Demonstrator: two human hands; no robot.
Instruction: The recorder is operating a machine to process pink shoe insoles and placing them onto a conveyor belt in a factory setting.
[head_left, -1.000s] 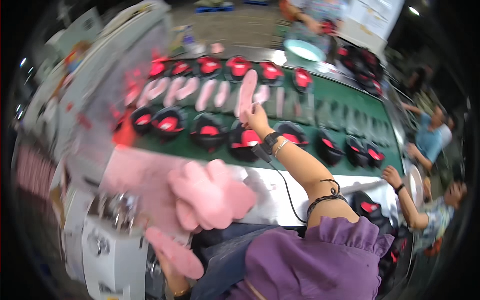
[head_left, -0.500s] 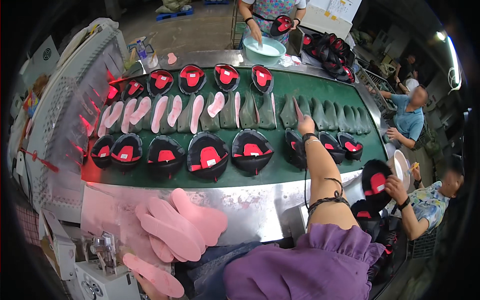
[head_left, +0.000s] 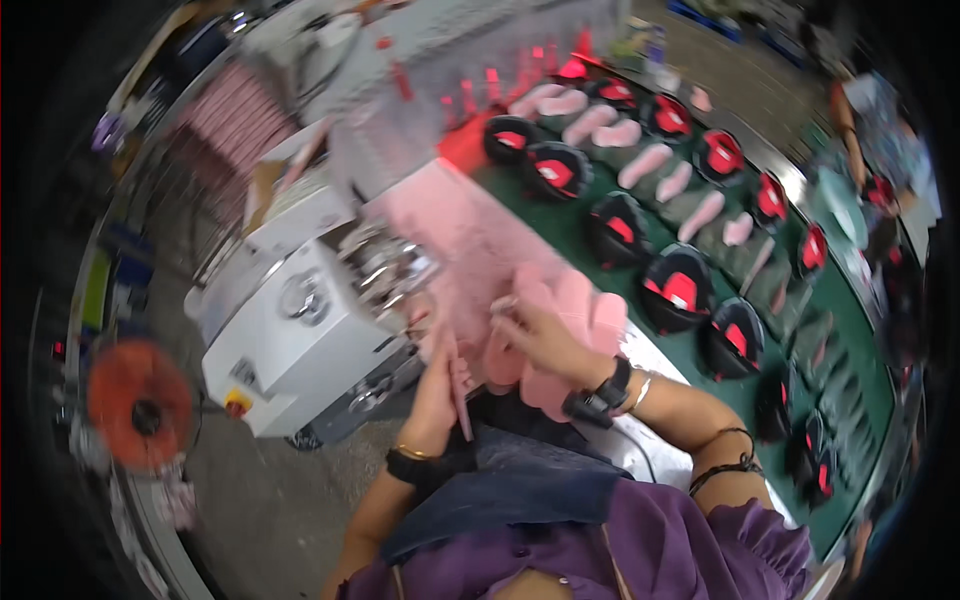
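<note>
I have the left hand [head_left: 434, 397] gripping a pink insole [head_left: 463, 412], held on edge just beside the white machine [head_left: 300, 355]. The right hand [head_left: 545, 345] bends its fingers together over the pile of pink insoles [head_left: 578, 300]; whether it pinches anything, I can't tell. Beyond, I see black-and-red shoe uppers [head_left: 677, 290] along the green belt [head_left: 565, 230].

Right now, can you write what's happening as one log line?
left hand: holds pink insole | right hand: at pink insole pile, grip unclear | nearby: white machine, green belt
</note>
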